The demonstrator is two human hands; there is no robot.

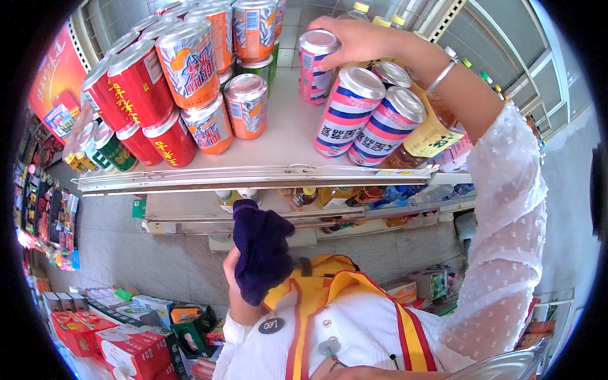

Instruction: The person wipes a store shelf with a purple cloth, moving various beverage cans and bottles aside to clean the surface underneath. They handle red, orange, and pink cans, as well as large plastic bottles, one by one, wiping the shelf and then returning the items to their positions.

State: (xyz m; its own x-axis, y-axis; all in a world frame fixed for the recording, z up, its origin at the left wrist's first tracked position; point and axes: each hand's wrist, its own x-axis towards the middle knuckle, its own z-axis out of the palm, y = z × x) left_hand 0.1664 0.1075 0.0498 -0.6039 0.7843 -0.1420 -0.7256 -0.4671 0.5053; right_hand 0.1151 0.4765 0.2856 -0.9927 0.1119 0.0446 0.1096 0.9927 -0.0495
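Observation:
My right hand reaches over the shelf and grips a pink, white and blue striped can near its top. Two more striped cans, a near one and another, stand in front of it, close to the shelf's front edge. Behind these, a further can top shows. Held before my chest, my left hand is closed around a bunched dark purple cloth. Bare surface of the white shelf lies between the striped cans and the orange-and-silver cans on the left.
Red cans stand stacked two high at left, beside stacked orange cans. A tea bottle with a yellow label is right of the striped cans. A wire rail edges the shelf. Bottles line the lower shelf; boxes are at lower left.

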